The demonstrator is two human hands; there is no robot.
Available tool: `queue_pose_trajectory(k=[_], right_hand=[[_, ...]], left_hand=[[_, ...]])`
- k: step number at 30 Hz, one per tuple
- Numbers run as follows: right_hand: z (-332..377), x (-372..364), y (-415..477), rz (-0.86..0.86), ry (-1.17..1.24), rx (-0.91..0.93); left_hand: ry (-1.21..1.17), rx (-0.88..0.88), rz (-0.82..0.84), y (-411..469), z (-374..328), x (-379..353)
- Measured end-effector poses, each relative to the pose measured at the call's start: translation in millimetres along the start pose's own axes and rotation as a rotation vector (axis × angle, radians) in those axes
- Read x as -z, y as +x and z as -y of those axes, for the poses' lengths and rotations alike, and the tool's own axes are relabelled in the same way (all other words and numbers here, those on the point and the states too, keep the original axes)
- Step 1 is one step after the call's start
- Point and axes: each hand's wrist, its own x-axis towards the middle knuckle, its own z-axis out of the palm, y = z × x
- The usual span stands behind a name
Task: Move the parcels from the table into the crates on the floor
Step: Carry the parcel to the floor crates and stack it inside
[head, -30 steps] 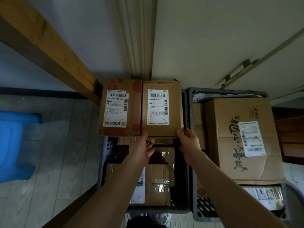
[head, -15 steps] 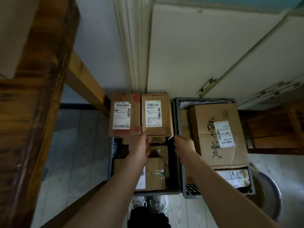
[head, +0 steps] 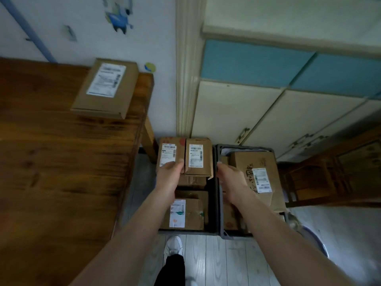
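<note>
Right hand (head: 228, 178) released parcel (head: 199, 159), fingers loose; left hand (head: 170, 175) relaxed at its edge; wooden table (head: 61, 162) leftward.

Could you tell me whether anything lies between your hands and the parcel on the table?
Nothing visible does. The parcel sits at the wooden table's far corner, and only tabletop lies between it and the left hand. The right hand is further right. Both are over the filled crates.
</note>
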Motion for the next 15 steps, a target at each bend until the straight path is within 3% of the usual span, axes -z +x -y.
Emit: queue_pose_trajectory(k=[8, 15], right_hand=[[38.0, 6.2, -120.6, 0.096, -0.014, 0.236], [62.5, -63.1, -207.7, 0.263, -0.06, 0.385]], left_hand=[[-0.033, -0.219, -0.037, -135.6, -42.8, 57.7], [-0.14, -0.294, -0.123, -204.6, -82.8, 153.1]])
